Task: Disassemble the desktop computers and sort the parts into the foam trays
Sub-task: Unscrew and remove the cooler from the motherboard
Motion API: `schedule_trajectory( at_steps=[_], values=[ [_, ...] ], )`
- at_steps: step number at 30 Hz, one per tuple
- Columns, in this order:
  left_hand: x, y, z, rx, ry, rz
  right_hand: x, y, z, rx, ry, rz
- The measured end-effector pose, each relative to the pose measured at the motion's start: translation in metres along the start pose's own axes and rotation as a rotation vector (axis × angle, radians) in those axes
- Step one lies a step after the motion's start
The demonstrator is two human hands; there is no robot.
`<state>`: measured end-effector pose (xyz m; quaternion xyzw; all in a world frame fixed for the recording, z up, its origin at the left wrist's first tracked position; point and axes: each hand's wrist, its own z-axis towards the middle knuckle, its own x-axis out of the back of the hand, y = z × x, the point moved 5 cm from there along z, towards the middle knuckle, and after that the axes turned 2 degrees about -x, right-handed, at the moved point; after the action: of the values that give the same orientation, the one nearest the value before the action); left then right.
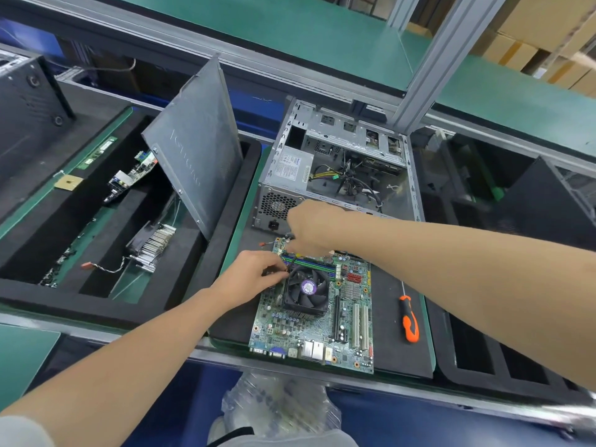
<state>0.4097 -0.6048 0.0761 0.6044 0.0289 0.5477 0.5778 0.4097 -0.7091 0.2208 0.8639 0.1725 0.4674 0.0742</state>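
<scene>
One open computer case (396,201) stands at the back, with one power supply (292,169) and a tangle of cables (351,182) inside. One grey side panel (196,146) stands tilted at the right end of the left foam tray (96,298), which holds one finned heatsink (154,246) and small boards too jumbled to count. One motherboard (322,337) lies on the black mat (396,356), with one orange screwdriver (409,317) beside it. The two hands are apart: the left hand (251,272) pinches the corner of the one cooler (306,290), and the right hand (312,227) curls over the board's far edge, its grip hidden.
</scene>
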Motion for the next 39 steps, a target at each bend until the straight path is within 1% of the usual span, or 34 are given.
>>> schedule_trajectory(
  at_steps=[1,3,6,8,9,10,12,13,14,15,16,17,18,21,23,25,27,29,30,32,33,34,35,36,39],
  values=[
    [0.0,-0.001,0.0,0.005,-0.01,0.002,0.003,-0.002,-0.001,0.022,0.075,-0.043],
    [0.0,-0.001,0.0,0.013,-0.022,0.002,0.008,-0.01,-0.003,0.148,0.197,-0.153],
    [0.0,-0.001,0.001,0.028,-0.031,0.022,0.004,-0.026,-0.008,0.425,0.278,-0.362],
    [-0.001,-0.001,0.001,0.035,-0.028,0.049,0.003,-0.029,-0.009,0.52,0.32,-0.428],
    [-0.001,-0.001,0.001,0.04,-0.014,0.044,0.004,-0.027,-0.01,0.509,0.318,-0.405],
    [0.0,0.0,0.0,0.042,0.005,0.028,0.007,-0.023,-0.012,0.457,0.303,-0.33],
    [0.001,0.003,0.0,0.027,0.034,0.019,0.014,-0.009,-0.01,0.259,0.244,-0.126],
    [0.001,0.004,0.0,0.017,0.042,0.026,0.014,0.0,-0.006,0.131,0.186,-0.022],
    [0.001,0.005,-0.001,0.012,0.043,0.028,0.01,0.005,-0.002,0.036,0.091,0.055],
    [0.001,0.004,-0.001,0.012,0.039,0.026,0.005,0.004,-0.003,-0.017,-0.044,0.081],
    [0.001,0.004,-0.001,0.013,0.032,0.025,0.0,0.0,-0.003,-0.022,-0.136,0.037],
    [0.001,0.002,0.0,0.015,0.023,0.024,-0.001,-0.004,-0.004,-0.005,-0.148,-0.034],
    [0.0,0.001,0.0,0.018,0.01,0.021,-0.001,-0.007,-0.003,0.023,-0.104,-0.115],
    [0.0,-0.002,-0.001,0.036,-0.019,0.009,0.007,-0.01,-0.004,0.083,0.109,-0.119],
    [-0.001,-0.004,0.0,0.064,-0.027,0.003,0.011,-0.023,-0.011,0.218,0.198,-0.269],
    [-0.002,-0.005,0.0,0.071,-0.039,0.035,0.01,-0.037,-0.014,0.353,0.262,-0.405],
    [-0.002,-0.003,0.001,0.063,-0.028,0.055,0.011,-0.04,-0.015,0.41,0.262,-0.439],
    [0.001,0.0,0.0,0.057,-0.006,0.026,0.015,-0.031,-0.016,0.352,0.219,-0.417],
    [0.001,0.001,0.0,0.045,0.001,0.013,0.018,-0.022,-0.014,0.282,0.185,-0.351],
    [0.002,0.004,0.001,0.023,0.009,0.014,0.018,-0.003,-0.007,0.106,0.057,-0.148],
    [0.002,0.004,0.0,0.02,0.012,0.021,0.014,0.001,-0.004,0.051,-0.029,-0.08],
    [0.002,0.004,0.0,0.022,0.011,0.027,0.008,0.001,-0.003,0.027,-0.118,-0.065],
    [0.002,0.004,0.0,0.023,0.007,0.031,0.002,-0.002,-0.001,0.03,-0.152,-0.083],
    [0.001,0.004,0.0,0.023,0.002,0.034,-0.001,-0.005,0.001,0.037,-0.148,-0.121],
    [-0.001,0.002,0.001,0.037,-0.03,0.038,0.003,-0.007,0.0,0.092,0.008,-0.129]
  ],
)
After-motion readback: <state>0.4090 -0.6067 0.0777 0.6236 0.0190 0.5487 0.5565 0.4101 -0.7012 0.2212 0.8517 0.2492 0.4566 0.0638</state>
